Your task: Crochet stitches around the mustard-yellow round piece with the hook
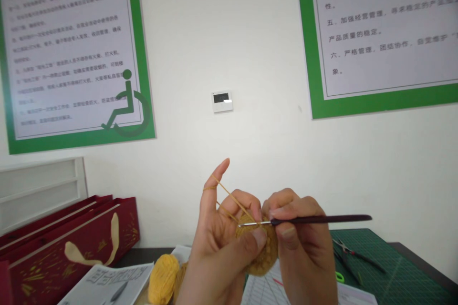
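My left hand (229,243) pinches a round, mustard-yellow crocheted piece (263,257) between thumb and fingers. Its index finger points up, with a strand of yarn (232,195) looped around it and stretched down to the piece. In my right hand (304,238) is a crochet hook (322,219), gripped near the middle, its dark handle pointing right. The hook's metal shaft lies across the top edge of the piece, close to my left thumb, its tip towards the left. Fingers of my right hand also touch the right side of the piece.
A yellow yarn ball (163,279) sits on the table beside a printed sheet (110,283). Dark red gift bags (89,243) stand at left. Pliers (361,255) rest on a green cutting mat (393,271) at right. Papers (265,290) lie below my hands.
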The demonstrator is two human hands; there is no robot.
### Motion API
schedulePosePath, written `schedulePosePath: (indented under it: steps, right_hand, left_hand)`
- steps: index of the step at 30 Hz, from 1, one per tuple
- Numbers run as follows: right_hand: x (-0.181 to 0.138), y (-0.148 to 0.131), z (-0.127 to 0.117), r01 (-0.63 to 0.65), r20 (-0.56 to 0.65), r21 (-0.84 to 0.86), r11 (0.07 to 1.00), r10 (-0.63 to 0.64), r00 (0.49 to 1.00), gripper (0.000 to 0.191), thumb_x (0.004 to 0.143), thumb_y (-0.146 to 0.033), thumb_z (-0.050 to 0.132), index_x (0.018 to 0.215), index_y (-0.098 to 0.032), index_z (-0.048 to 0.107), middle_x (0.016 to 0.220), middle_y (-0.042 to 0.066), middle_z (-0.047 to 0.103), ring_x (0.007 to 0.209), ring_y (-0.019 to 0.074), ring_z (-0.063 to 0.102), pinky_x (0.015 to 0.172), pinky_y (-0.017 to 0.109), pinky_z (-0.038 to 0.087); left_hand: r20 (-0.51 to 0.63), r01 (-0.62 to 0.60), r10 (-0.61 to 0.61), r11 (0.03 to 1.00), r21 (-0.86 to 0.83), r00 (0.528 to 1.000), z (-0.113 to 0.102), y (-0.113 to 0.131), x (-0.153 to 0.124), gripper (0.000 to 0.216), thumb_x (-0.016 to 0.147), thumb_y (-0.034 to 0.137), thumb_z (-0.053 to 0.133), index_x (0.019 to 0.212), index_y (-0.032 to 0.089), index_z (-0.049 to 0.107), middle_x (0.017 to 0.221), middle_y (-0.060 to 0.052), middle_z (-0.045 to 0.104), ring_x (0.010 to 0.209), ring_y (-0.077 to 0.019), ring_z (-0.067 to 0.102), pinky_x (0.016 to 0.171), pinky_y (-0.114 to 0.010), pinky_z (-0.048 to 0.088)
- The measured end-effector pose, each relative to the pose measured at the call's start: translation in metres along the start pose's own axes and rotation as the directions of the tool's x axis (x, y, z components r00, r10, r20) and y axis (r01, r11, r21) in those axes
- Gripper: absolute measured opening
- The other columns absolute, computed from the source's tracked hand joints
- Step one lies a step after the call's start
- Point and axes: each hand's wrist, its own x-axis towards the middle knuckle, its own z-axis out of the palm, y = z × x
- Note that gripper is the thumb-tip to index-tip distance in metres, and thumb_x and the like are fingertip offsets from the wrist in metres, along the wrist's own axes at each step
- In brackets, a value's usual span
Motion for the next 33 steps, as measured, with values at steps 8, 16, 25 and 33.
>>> schedulePosePath:
  steps: [8, 16, 25, 33]
  right_hand:
    - [0.000, -0.004, -0.001, -0.208, 0.030, 0.169, 0.963, 0.206, 0.978, 0.013, 0.098, -0.041, 0.062, 0.094, -0.030, 0.066, 0.083, -0.001, 0.056, 0.074, 0.0156, 0.052, 0.066, 0.030, 0.042]
    - [0.002, -0.012, -0.001, -0.331, -0.022, 0.220, 0.918, 0.344, 0.939, 0.022, 0.101, -0.045, 0.057, 0.091, -0.027, 0.063, 0.072, -0.003, 0.050, 0.061, 0.0119, 0.045, 0.055, 0.026, 0.035]
    - [0.004, -0.018, -0.002, -0.356, -0.005, 0.243, 0.902, 0.369, 0.930, 0.024, 0.103, -0.045, 0.050, 0.091, -0.027, 0.060, 0.064, -0.005, 0.044, 0.055, 0.0115, 0.038, 0.052, 0.025, 0.031]
    - [0.005, -0.024, -0.005, -0.308, 0.049, 0.203, 0.930, 0.304, 0.951, 0.023, 0.103, -0.045, 0.051, 0.092, -0.027, 0.059, 0.062, -0.006, 0.045, 0.049, 0.0090, 0.035, 0.047, 0.021, 0.030]
  left_hand:
    - [0.064, 0.010, -0.011, 1.000, 0.020, 0.998, 0.000, 0.002, 0.000, 0.100, 0.086, 0.001, 0.066, 0.155, 0.058, 0.019, 0.088, 0.001, 0.059, 0.072, -0.0137, 0.055, 0.067, -0.027, 0.044]
    - [0.116, 0.029, -0.030, 1.000, 0.012, 0.993, -0.002, 0.000, 0.002, 0.110, 0.083, 0.003, 0.070, 0.155, 0.061, 0.010, 0.086, 0.002, 0.060, 0.078, -0.0190, 0.060, 0.068, -0.031, 0.039]
    - [0.187, 0.076, -0.078, 0.997, 0.015, 0.979, -0.007, 0.001, 0.003, 0.115, 0.081, 0.005, 0.073, 0.155, 0.060, 0.004, 0.086, 0.002, 0.060, 0.069, -0.0154, 0.050, 0.059, -0.032, 0.025]
    - [0.282, 0.164, -0.168, 0.986, 0.037, 0.945, -0.010, 0.006, 0.003, 0.117, 0.079, 0.006, 0.071, 0.154, 0.059, 0.000, 0.088, 0.003, 0.059, 0.058, -0.0108, 0.039, 0.055, -0.032, 0.025]
